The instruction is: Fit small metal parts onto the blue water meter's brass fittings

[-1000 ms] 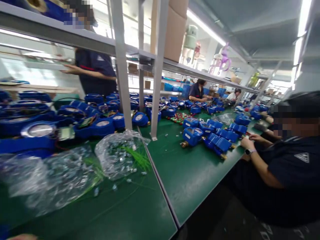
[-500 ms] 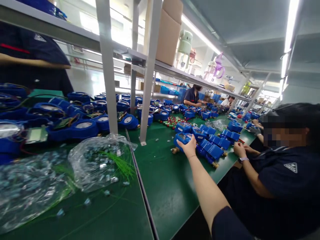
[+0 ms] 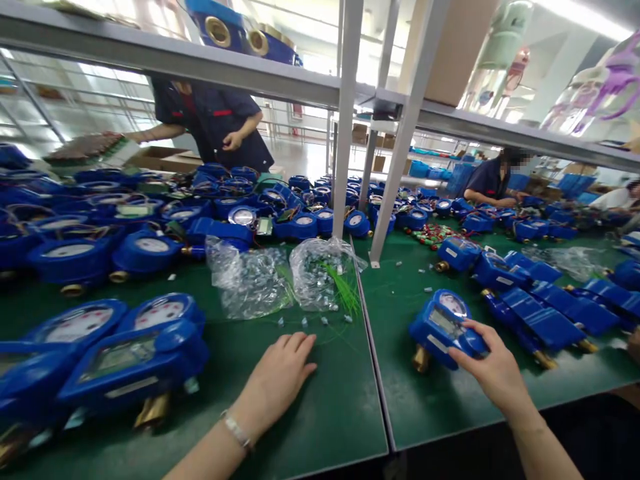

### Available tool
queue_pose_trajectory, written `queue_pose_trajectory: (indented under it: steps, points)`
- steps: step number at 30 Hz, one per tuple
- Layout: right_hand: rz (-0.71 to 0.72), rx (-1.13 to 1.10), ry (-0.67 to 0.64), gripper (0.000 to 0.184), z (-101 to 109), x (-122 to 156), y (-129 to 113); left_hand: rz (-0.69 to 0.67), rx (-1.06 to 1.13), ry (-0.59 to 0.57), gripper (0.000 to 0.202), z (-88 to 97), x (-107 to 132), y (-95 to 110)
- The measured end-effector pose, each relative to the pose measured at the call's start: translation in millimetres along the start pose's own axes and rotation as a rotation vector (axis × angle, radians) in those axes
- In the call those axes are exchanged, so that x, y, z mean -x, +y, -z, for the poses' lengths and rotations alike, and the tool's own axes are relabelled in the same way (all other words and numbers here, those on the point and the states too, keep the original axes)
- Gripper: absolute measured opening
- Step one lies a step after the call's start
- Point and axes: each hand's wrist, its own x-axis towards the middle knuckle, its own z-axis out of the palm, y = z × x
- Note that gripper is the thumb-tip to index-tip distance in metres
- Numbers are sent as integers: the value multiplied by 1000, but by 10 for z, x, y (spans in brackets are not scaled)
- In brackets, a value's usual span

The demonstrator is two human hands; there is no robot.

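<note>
My right hand (image 3: 493, 370) grips a blue water meter (image 3: 434, 330) by its near right end, thumb on one side and fingers on the other. The meter has a round dial, a small display window and a brass pipe end pointing toward me. My left hand (image 3: 280, 373) rests palm down on the green table (image 3: 325, 407), fingers stretched forward, holding nothing. Left of it stand blue meters (image 3: 135, 360) with brass fittings. Ahead of its fingers lie clear plastic bags (image 3: 323, 273) of small pale-blue pieces, with thin green wires (image 3: 345, 290) sticking out.
A row of blue meters (image 3: 543, 320) lies to the right. Many open meters with wires (image 3: 150, 250) fill the back left. Metal shelf posts (image 3: 405, 133) rise at the table's middle. A seam (image 3: 376, 373) crosses the tabletop. Co-workers (image 3: 213, 123) are across the table.
The view has swung left, and my left hand has come into it. My right hand has drawn the held meter toward me, away from the row on the right.
</note>
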Motion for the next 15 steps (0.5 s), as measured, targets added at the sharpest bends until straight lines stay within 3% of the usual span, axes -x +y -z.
queue_pose_trajectory:
  steps: [3, 7, 9, 12, 14, 15]
  points:
    - [54, -71, -234, 57, 84, 287, -128, 19, -32, -66, 16, -31, -228, 108]
    - [122, -119, -343, 60, 100, 441, -159, 70, 28, -77, 20, 140, -49, 142]
    - [169, -30, -229, 68, 61, 517, -135, 127, 141, -68, 22, 308, 170, 162]
    - [306, 166, 177, 71, -119, 762, -206, 282, 426, -66, 25, 519, 525, 214]
    - [433, 154, 350, 54, -313, 1014, -407, 331, 563, -104, 28, 548, 716, 262]
    - [539, 80, 323, 40, -414, 1147, -553, 309, 609, -125, 30, 521, 780, 290]
